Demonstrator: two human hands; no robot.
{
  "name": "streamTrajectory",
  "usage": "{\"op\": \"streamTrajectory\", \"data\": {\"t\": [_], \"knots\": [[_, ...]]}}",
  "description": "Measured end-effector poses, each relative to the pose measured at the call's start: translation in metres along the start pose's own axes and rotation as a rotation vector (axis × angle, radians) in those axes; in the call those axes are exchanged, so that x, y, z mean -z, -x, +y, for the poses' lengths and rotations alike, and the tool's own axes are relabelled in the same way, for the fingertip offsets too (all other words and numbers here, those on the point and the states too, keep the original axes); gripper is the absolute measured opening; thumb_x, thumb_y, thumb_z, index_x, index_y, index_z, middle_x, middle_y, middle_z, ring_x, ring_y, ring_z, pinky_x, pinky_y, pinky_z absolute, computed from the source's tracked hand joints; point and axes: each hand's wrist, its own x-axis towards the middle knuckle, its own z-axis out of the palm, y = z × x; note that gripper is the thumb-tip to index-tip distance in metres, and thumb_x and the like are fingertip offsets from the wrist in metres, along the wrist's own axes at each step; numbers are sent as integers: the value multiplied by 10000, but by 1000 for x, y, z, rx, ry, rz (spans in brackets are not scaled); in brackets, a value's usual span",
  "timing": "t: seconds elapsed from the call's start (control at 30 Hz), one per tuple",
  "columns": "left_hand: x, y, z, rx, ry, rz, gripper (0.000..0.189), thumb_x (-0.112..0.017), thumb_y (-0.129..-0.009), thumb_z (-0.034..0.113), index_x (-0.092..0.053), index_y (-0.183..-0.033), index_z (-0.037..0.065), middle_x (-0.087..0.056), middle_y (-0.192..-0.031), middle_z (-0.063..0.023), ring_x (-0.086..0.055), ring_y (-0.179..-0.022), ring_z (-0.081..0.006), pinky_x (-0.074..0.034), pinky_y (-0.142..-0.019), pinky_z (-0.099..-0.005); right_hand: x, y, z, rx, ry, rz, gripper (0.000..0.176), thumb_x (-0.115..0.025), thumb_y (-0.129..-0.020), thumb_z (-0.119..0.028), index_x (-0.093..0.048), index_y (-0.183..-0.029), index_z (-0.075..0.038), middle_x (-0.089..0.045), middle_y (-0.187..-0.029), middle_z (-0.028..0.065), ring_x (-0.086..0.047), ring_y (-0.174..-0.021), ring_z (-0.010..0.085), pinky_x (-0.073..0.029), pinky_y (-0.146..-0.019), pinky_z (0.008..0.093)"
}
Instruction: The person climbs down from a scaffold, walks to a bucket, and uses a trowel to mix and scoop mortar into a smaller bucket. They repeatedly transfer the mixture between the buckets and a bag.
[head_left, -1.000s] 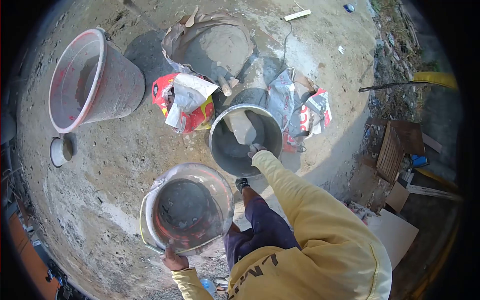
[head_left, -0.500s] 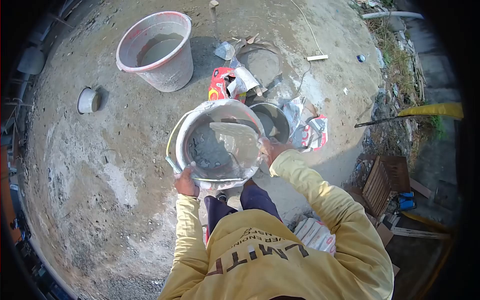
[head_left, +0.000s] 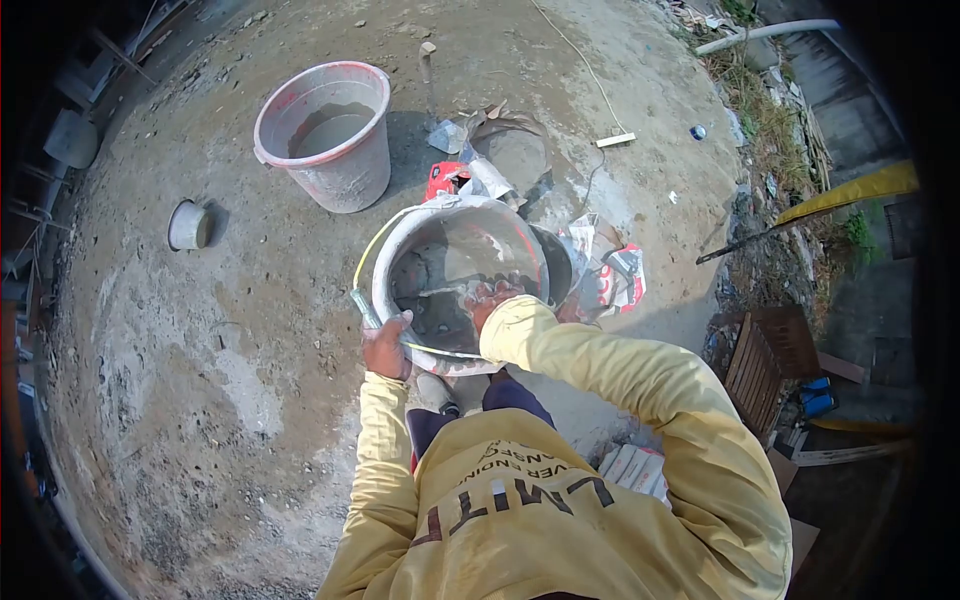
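Note:
A whitish plastic bucket (head_left: 383,268) with wet grey mix inside is tipped in front of my legs. My left hand (head_left: 387,350) is closed on its near-left rim, beside the grip of the loose bucket handle (head_left: 363,308). Over the bucket's mouth, my right hand (head_left: 492,300) has its fingers curled. A thin pale edge, which looks like a flat trowel (head_left: 440,292), extends left from those fingers; most of the tool is hidden. Just behind the bucket's right side sits a darker bucket (head_left: 556,262), partly covered.
A large tub (head_left: 345,175) holding grey mix stands at the back left, and a small pail (head_left: 189,226) lies farther left. Torn red-and-white bags (head_left: 622,280) lie to the right. A white power strip (head_left: 616,140) with its cord lies beyond. A wooden slatted piece (head_left: 765,360) is at right.
My right hand has moved left from the bucket's right rim to over its mouth. The trowel blade, broad to view before, now shows only as a thin edge. My left hand stays on the rim.

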Motion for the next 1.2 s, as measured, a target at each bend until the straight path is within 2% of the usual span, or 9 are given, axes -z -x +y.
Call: {"op": "streamTrajectory", "data": {"t": [0.07,0.17,0.5,0.6,0.73,1.0,1.07,1.13,1.2], "knots": [[4,-2,-2,-38,49,13,356,-659,-757,20,-559,-1097,-12,-614,-978,-75,-589,-863,-187,-483,-791,-333,-22,-12,5,7,-22,-68,475,-467,-919,-212,-412,-1385,-137,-336,-1490,98,-360,-1338,344,-345,-1068,473],[7,3,3,-34,59,24,347,-649,-760,16,-562,-1095,-11,-618,-983,-76,-594,-869,-191,-481,-796,-332,-40,-20,15,-81,-21,-56,647,-582,-818,-330,-370,-1413,-188,-282,-1516,114,-328,-1355,365,-293,-1103,470],[13,8,-12,-13,-51,47,326,-652,-774,34,-569,-1086,-11,-615,-982,-72,-599,-873,-192,-483,-797,-334,-4,-15,17,-234,-138,11,631,-663,-765,-260,-453,-1346,-130,-388,-1445,143,-403,-1303,372,-362,-1054,460],[-10,25,0,-76,30,22,326,-666,-778,48,-570,-1083,-17,-615,-1000,-74,-597,-879,-188,-483,-802,-329,-22,-9,14,-77,-97,-101,597,-643,-781,-251,-468,-1340,-134,-420,-1426,139,-452,-1267,364,-367,-1050,466],[2,20,-13,-102,36,36,345,-677,-781,64,-561,-1095,-19,-613,-1011,-75,-592,-883,-183,-485,-801,-327,-26,1,12,-96,-75,-178,610,-628,-783,-308,-473,-1343,-124,-444,-1406,158,-479,-1255,315,-396,-1019,447],[-6,22,-17,-117,-30,37,352,-675,-785,61,-545,-1106,-7,-609,-995,-78,-588,-878,-184,-483,-777,-319,-18,20,18,23,-173,-109,444,-623,-733,-280,-640,-1115,-54,-658,-1098,172,-642,-1004,353,-497,-822,471],[-8,22,-18,-140,-12,70,362,-679,-778,61,-543,-1108,-2,-613,-963,-73,-590,-845,-182,-487,-755,-320,-56,-14,34,2,-163,84,390,-626,-729,-286,-678,-1037,-52,-675,-1027,184,-652,-975,352,-505,-790,474],[-7,23,-16,-100,-45,81,373,-665,-779,54,-545,-1125,-16,-613,-1004,-83,-596,-888,-198,-484,-801,-337,-35,-11,45,68,-85,-98,329,-600,-747,-270,-694,-972,-49,-685,-973,180,-660,-948,339,-503,-773,477],[-9,25,-14,-60,-76,87,385,-651,-780,47,-546,-1142,-30,-614,-1046,-92,-601,-931,-215,-482,-847,-353,-55,-24,60,110,-47,100,302,-618,-728,-266,-702,-915,-44,-686,-961,183,-666,-925,327,-503,-757,479]]}}
